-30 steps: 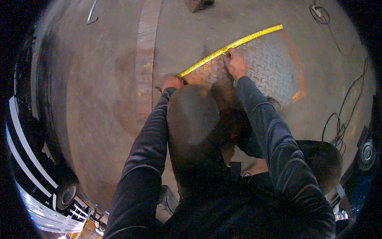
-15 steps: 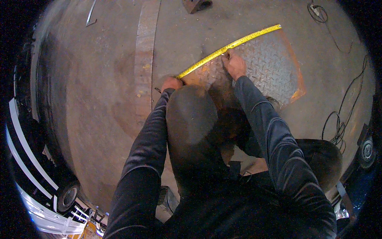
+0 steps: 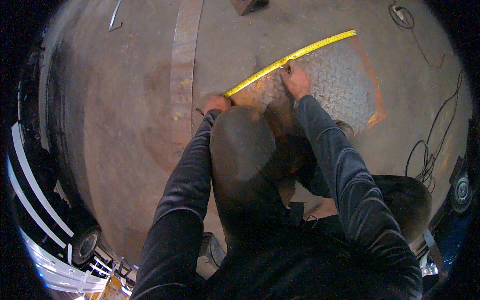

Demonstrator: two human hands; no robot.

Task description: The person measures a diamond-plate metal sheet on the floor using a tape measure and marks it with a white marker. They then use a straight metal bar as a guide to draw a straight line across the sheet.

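A yellow tape measure (image 3: 320,44) is stretched along the far edge of a diamond-tread steel plate (image 3: 345,85), which has rusty orange borders and lies on the floor. At the tape's left end, my left hand (image 3: 218,103) is closed on it beside my knee; the tape's case does not show. A thin dark piece sticks out left of that hand. My right hand (image 3: 298,82) is pinched close to the tape's near edge, over the middle of the plate. A small pale tip shows at its fingers, but what it holds is too small to name. My knee covers the plate's near left part.
A long flat metal strip (image 3: 182,75) lies on the floor to the left. Farther off are a bent metal rod (image 3: 115,20) and a rusty hollow steel piece (image 3: 248,6). Black cable (image 3: 427,162) coils at the right. A wheel (image 3: 87,244) stands at the lower left.
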